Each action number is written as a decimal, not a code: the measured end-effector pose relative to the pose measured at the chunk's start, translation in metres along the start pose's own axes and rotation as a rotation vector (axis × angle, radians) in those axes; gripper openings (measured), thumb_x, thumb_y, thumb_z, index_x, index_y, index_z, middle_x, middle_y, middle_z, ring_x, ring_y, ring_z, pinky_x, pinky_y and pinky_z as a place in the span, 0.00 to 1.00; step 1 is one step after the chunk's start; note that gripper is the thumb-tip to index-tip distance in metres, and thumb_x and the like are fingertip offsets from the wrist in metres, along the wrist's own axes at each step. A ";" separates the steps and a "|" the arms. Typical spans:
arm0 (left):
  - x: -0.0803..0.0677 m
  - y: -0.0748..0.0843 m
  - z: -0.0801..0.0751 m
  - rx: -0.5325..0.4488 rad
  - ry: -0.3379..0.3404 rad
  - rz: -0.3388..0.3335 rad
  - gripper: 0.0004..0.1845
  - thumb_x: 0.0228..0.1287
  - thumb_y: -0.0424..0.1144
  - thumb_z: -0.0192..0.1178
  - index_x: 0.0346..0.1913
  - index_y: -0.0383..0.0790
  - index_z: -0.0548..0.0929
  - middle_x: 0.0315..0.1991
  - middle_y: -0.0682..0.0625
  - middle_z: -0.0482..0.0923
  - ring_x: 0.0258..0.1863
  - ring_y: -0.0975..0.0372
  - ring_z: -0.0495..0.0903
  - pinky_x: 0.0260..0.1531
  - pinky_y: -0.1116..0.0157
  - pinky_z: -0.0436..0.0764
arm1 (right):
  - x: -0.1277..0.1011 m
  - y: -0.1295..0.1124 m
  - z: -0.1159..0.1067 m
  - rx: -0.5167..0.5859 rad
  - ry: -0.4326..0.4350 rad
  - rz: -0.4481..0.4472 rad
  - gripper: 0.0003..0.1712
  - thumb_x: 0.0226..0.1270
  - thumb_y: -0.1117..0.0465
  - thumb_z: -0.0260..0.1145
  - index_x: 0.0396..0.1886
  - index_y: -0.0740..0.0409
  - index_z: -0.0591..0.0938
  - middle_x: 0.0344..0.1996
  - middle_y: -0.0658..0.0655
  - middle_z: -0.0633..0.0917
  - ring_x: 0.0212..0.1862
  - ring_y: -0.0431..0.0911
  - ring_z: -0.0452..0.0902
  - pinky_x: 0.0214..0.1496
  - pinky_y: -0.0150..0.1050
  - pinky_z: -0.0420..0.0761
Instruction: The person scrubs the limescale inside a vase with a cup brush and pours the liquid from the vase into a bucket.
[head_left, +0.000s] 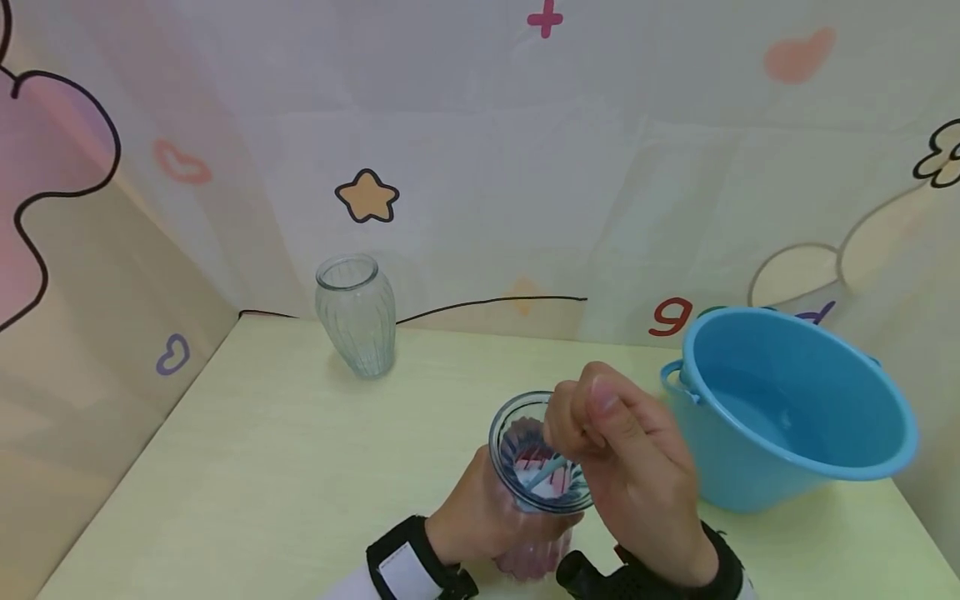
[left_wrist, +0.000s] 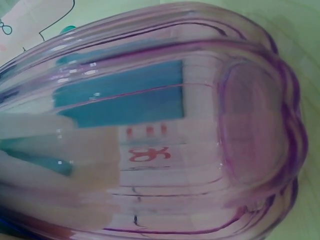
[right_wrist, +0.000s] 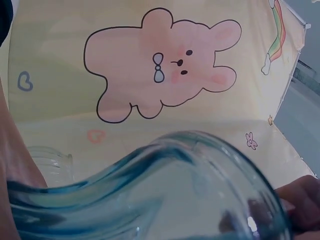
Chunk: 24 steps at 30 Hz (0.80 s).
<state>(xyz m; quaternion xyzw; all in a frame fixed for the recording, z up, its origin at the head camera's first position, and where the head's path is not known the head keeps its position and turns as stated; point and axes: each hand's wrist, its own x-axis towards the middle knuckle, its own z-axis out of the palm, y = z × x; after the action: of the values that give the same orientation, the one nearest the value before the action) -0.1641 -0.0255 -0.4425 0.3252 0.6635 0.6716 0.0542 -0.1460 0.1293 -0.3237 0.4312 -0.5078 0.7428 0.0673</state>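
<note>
The left hand wraps around the body of a ribbed purple glass vase that stands on the pale surface near its front edge. Above the vase's mouth, the right hand pinches a thin light-blue stick, whose lower end reaches down inside the glass. Just right of the vase sits a blue bucket, close beside the right hand. A clear ribbed glass vase stands upright well apart, at the back of the surface against the cartoon-printed backdrop.
</note>
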 end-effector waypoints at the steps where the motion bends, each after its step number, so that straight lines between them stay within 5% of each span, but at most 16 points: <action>1: 0.001 0.000 0.000 0.009 0.003 0.017 0.40 0.54 0.36 0.77 0.69 0.49 0.69 0.58 0.45 0.83 0.54 0.61 0.83 0.59 0.60 0.84 | 0.001 0.000 0.001 -0.007 0.004 0.014 0.19 0.83 0.72 0.29 0.30 0.61 0.62 0.23 0.53 0.61 0.27 0.48 0.60 0.30 0.43 0.63; 3: 0.002 0.001 0.000 0.019 0.007 0.033 0.40 0.54 0.34 0.77 0.68 0.47 0.69 0.57 0.45 0.83 0.53 0.61 0.83 0.59 0.59 0.85 | 0.002 -0.001 0.001 -0.013 0.005 0.051 0.19 0.83 0.72 0.30 0.31 0.61 0.63 0.23 0.53 0.61 0.27 0.48 0.60 0.29 0.43 0.62; 10: -0.001 0.005 0.001 -0.002 -0.007 -0.081 0.39 0.54 0.37 0.76 0.68 0.53 0.68 0.59 0.48 0.81 0.54 0.62 0.82 0.60 0.62 0.84 | 0.002 -0.005 0.003 -0.043 -0.044 0.216 0.18 0.83 0.73 0.34 0.50 0.57 0.72 0.25 0.54 0.64 0.27 0.50 0.60 0.29 0.44 0.65; 18: 0.002 0.002 0.002 -0.020 -0.015 0.062 0.38 0.55 0.32 0.75 0.67 0.47 0.68 0.54 0.43 0.82 0.50 0.65 0.83 0.55 0.61 0.87 | 0.001 -0.010 0.002 -0.125 -0.101 0.359 0.14 0.84 0.71 0.41 0.53 0.60 0.73 0.26 0.55 0.66 0.29 0.50 0.65 0.32 0.43 0.70; 24: 0.002 0.003 0.002 -0.056 -0.027 0.066 0.36 0.56 0.31 0.75 0.66 0.46 0.70 0.53 0.42 0.81 0.50 0.65 0.81 0.53 0.62 0.86 | 0.000 -0.011 0.004 -0.177 -0.099 0.427 0.13 0.84 0.68 0.44 0.49 0.59 0.76 0.28 0.55 0.69 0.31 0.49 0.67 0.30 0.44 0.72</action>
<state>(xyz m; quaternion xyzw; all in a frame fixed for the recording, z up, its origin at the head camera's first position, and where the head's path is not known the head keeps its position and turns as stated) -0.1634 -0.0227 -0.4394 0.3545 0.6325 0.6868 0.0501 -0.1380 0.1313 -0.3155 0.3423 -0.6534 0.6706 -0.0790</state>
